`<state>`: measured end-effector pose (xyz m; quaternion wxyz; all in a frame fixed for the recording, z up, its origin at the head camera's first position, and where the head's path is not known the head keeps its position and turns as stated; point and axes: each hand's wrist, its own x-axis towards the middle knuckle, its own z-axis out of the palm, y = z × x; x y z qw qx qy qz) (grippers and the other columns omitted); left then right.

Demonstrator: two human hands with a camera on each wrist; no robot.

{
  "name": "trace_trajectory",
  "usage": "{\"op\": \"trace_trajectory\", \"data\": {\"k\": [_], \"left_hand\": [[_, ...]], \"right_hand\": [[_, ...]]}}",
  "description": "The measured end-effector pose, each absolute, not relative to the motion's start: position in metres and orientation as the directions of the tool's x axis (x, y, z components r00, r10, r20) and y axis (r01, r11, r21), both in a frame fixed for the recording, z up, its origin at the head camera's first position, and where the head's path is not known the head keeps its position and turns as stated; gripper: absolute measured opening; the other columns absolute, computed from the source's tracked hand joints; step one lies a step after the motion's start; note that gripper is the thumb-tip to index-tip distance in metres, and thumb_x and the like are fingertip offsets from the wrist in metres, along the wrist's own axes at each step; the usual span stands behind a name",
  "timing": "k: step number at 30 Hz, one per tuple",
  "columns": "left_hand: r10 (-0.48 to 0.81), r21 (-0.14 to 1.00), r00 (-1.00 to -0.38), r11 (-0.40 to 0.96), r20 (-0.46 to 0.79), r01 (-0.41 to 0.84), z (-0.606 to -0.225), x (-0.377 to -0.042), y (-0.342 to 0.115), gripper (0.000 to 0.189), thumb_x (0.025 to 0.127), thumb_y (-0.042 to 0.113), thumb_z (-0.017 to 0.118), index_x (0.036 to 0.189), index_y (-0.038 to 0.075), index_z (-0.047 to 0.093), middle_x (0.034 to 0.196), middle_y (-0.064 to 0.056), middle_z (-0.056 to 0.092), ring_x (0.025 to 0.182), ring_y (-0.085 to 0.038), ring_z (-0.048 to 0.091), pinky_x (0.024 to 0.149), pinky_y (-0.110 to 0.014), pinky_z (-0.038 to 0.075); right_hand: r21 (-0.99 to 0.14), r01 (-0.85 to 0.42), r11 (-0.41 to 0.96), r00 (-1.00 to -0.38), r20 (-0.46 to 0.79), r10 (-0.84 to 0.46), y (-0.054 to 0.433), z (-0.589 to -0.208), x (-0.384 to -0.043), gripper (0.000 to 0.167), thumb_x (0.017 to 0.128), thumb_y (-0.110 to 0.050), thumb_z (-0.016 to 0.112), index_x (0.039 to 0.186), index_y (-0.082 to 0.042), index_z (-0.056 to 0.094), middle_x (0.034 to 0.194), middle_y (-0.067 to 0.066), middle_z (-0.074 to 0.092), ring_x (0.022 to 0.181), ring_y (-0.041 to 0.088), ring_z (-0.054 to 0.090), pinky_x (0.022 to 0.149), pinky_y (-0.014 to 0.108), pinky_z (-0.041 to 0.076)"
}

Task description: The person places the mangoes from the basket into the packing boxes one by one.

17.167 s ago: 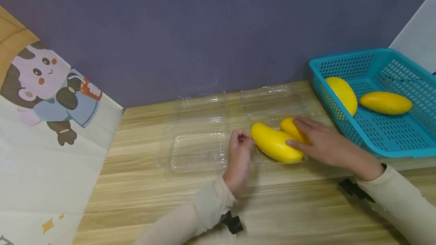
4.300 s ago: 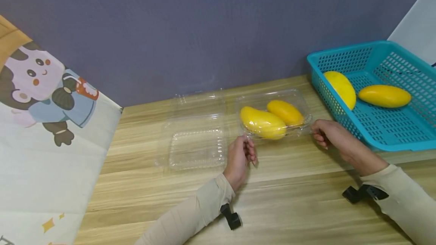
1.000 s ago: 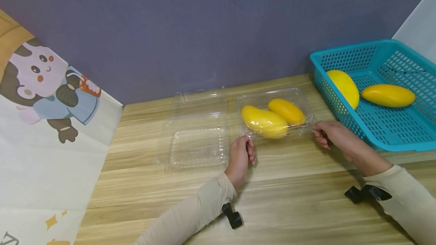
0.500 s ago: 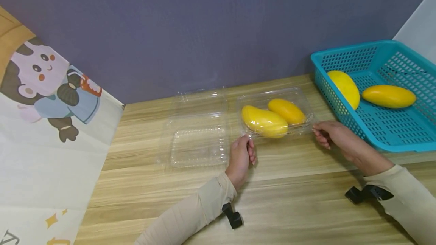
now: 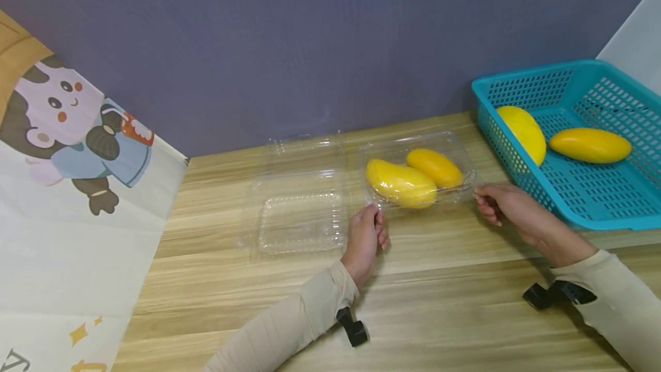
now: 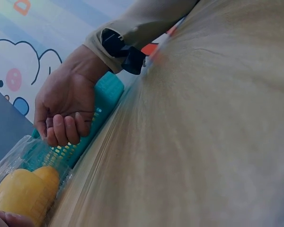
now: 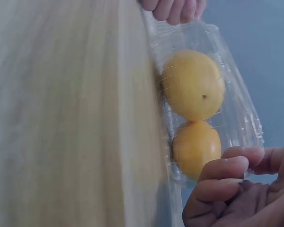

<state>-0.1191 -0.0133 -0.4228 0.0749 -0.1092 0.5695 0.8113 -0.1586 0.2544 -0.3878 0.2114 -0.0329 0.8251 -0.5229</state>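
Observation:
A clear plastic clamshell container (image 5: 454, 145) holds two yellow mangoes, a larger one (image 5: 400, 183) and a smaller one (image 5: 435, 168), side by side under its lowered lid. At its near left corner my left hand (image 5: 362, 245) pinches the rim between thumb and curled fingers. The near right corner is pinched by my right hand (image 5: 508, 211). The right wrist view shows the right thumb and forefinger on the plastic edge, with both mangoes (image 7: 194, 87) behind the clear wall. Whether the front edge is fully snapped together is too fine to tell.
A second clear clamshell (image 5: 302, 223) lies unfolded on the wooden table (image 5: 444, 314) to the left. The teal basket (image 5: 594, 200) at the right contains a yellow melon-like fruit (image 5: 521, 134) and another mango (image 5: 590, 145). A dark wall (image 5: 310, 45) stands behind.
Earlier the lid lay back and my right hand rested on the smaller mango. Since then the lid has come over both mangoes and the container sits farther back. The last second shows almost no motion.

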Motion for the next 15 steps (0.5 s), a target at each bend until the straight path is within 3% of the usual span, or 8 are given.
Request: {"op": "trace_trajectory", "data": {"k": [6, 15], "left_hand": [[-0.001, 0.907, -0.967, -0.345, -0.256, -0.240, -0.4228, -0.1195, -0.0134, 0.031, 0.100, 0.023, 0.043, 0.070, 0.015, 0.046, 0.055, 0.006, 0.033, 0.047, -0.008, 0.032, 0.043, -0.020, 0.032], [0.001, 0.903, -0.965, -0.351, -0.263, -0.247, -0.4228, -0.1198, -0.0136, 0.029, 0.099, 0.019, 0.043, 0.070, 0.015, 0.046, 0.055, 0.006, 0.035, 0.047, -0.008, 0.034, 0.043, -0.021, 0.036]], "right_hand": [[-0.831, 0.167, 0.531, -0.915, -0.331, -0.231, 0.2517, -0.3872, -0.1588, 0.038, 0.108, -0.029, 0.021, 0.085, -0.007, 0.041, 0.070, 0.000, 0.043, 0.060, 0.016, 0.045, 0.057, 0.031, 0.041], [-0.825, 0.153, 0.544, -0.924, -0.314, -0.218, 0.2516, -0.3841, -0.1571, 0.035, 0.108, -0.029, 0.024, 0.089, -0.006, 0.041, 0.072, 0.001, 0.044, 0.061, 0.016, 0.046, 0.057, 0.030, 0.041]]}}
